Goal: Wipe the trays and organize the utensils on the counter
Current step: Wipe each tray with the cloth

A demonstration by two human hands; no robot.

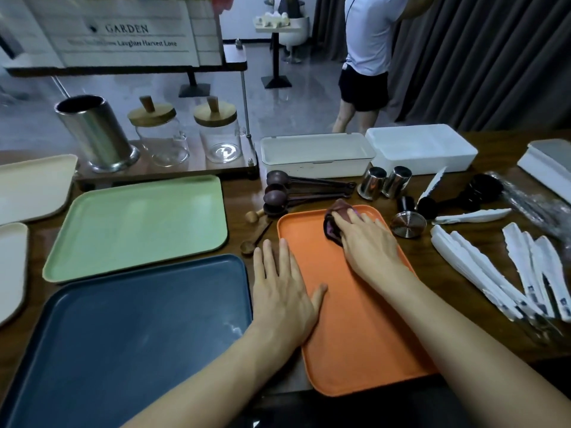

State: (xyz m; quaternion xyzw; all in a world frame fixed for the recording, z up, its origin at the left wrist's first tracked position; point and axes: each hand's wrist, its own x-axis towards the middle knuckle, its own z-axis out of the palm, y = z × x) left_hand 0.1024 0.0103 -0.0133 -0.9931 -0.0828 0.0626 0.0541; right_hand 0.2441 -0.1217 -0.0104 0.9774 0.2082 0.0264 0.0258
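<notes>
An orange tray [355, 329] lies on the wooden counter in front of me. My right hand [367, 242] presses a crumpled dark purple cloth [335, 219] onto the tray's far end, fingers laid over it. Flat on the tray's left rim rests my left hand [282, 288], fingers straight, thumb on the tray surface. A green tray [139, 227] and a dark blue tray [129, 335] lie to the left. Brown measuring spoons [278, 196] and wooden spoons [256, 239] sit just beyond the orange tray.
Cream trays [31, 186] lie at the far left. A steel canister [95, 134] and two glass jars [160, 137] stand at the back. White boxes [315, 154], steel cups [383, 182], a tamper [408, 223] and wrapped cutlery [525, 273] fill the right. A person [367, 57] stands beyond the counter.
</notes>
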